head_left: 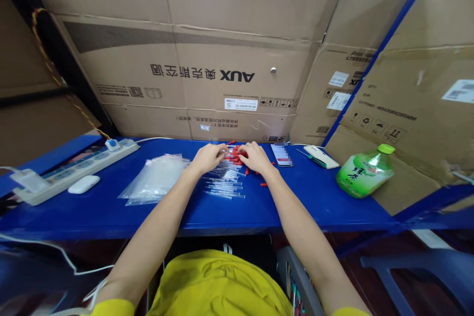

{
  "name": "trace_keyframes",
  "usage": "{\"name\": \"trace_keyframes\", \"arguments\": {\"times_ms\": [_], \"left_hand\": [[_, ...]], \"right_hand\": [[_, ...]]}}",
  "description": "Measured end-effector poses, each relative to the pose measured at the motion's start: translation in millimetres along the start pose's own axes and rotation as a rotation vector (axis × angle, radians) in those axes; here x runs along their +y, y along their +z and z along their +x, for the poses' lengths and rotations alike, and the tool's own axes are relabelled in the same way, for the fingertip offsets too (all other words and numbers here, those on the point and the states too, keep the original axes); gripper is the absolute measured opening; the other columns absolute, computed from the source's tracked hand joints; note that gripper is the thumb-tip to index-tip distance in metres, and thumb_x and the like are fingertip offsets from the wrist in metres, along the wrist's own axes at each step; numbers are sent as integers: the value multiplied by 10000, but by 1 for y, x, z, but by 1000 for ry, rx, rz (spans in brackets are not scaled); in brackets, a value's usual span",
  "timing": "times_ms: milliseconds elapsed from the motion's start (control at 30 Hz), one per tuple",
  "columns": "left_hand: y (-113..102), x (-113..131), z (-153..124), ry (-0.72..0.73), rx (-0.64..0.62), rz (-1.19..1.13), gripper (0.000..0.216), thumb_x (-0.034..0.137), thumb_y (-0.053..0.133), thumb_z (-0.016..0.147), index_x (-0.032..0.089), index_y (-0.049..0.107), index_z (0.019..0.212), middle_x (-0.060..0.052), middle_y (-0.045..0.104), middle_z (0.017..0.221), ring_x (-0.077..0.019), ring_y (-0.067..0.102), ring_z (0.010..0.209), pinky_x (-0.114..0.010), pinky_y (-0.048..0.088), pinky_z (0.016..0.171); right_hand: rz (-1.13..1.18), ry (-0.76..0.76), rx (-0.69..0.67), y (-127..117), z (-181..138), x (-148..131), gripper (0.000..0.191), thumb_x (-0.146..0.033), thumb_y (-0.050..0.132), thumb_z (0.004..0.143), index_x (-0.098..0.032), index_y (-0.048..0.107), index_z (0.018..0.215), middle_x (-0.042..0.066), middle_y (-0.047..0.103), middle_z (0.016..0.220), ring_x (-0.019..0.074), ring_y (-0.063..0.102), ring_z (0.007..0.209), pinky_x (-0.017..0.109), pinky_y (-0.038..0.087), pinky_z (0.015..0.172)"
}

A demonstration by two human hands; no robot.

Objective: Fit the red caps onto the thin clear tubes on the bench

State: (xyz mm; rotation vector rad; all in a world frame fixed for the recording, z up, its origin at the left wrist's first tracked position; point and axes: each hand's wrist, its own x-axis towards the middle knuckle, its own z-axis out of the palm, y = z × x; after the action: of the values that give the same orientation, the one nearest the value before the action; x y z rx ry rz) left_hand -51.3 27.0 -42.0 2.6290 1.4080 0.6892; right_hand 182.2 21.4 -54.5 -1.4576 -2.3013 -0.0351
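My left hand (210, 157) is at the back of a pile of thin clear rods or tubes (224, 188), its thumb and fingers closed together. What sits in that pinch is too small to make out. Across from it, my right hand (256, 157) bends its fingers over a heap of short red pieces (234, 157), with a red piece at the fingertips. More red pieces lie loose beside and under the right hand. Left of the pile, a stack of clear zip bags (155, 180) lies flat on the blue table (237, 217).
A white power strip (79, 165) and a white earbud case (84, 184) are at the left. At the right lie a phone (282, 154), a green-handled screwdriver (316, 160), a white flat device (326, 155) and a green tea bottle (365, 173). Cardboard (192, 44) walls the back.
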Motion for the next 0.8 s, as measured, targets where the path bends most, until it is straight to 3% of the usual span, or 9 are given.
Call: {"name": "trace_keyframes", "arguments": {"times_ms": [233,400,600,800], "left_hand": [[14,2,2,82,79,-5,228,315,518,1000,207,716,1034,-91,744,1075,-258,661,1029,-351,494,888],[26,3,4,106,144,-8,248,312,539,1002,206,689,1169,-107,699,1203,-280,618,1128,-405,488,969],[32,4,5,101,122,-76,297,283,553,997,210,650,1268,-107,679,1312,-271,608,1190,-418,481,1018],[39,2,7,99,93,-107,297,268,560,986,199,654,1259,-118,682,1316,-277,613,1219,-441,481,1057]], "right_hand": [[-52,82,36,9,0,3,185,-336,629,994,-244,691,1142,107,672,1189,285,527,1163,399,420,932],[-34,85,20,13,1,10,147,-332,643,991,-236,692,1091,90,724,1140,279,547,1112,399,417,920],[-24,32,40,8,1,10,159,-315,578,1038,-251,724,1050,85,711,1096,255,547,1074,376,409,911],[2,7,21,10,0,7,128,-340,681,982,-247,725,1058,71,660,1168,250,528,1122,369,412,911]]}}
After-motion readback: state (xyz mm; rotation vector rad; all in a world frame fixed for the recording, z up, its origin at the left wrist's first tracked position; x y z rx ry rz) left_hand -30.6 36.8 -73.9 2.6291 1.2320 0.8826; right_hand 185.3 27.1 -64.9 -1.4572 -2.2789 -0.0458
